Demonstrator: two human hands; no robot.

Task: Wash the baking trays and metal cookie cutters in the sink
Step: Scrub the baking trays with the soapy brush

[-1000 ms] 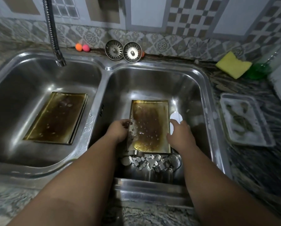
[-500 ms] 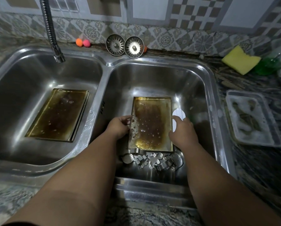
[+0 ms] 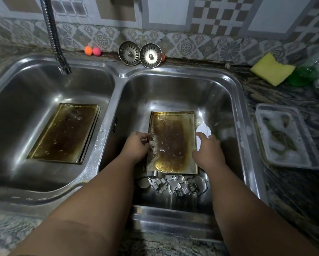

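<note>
My left hand (image 3: 136,145) curls over the left rim of the baking tray (image 3: 173,143), pinching it; my right hand (image 3: 208,152) grips a white thing (image 3: 203,131) at the opposite rim. Between both grips the tray lies flat in the steel sink (image 3: 182,70), right basin. Cookie cutters (image 3: 173,184) sit just nearer me than the hands, a second tray (image 3: 64,133) well left. What the white thing is, I cannot tell

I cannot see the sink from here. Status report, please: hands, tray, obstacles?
Left hand grips tray edge. Right hand holds white tool beside tray. Tray in right basin. Cutters crowd its near end.
</note>
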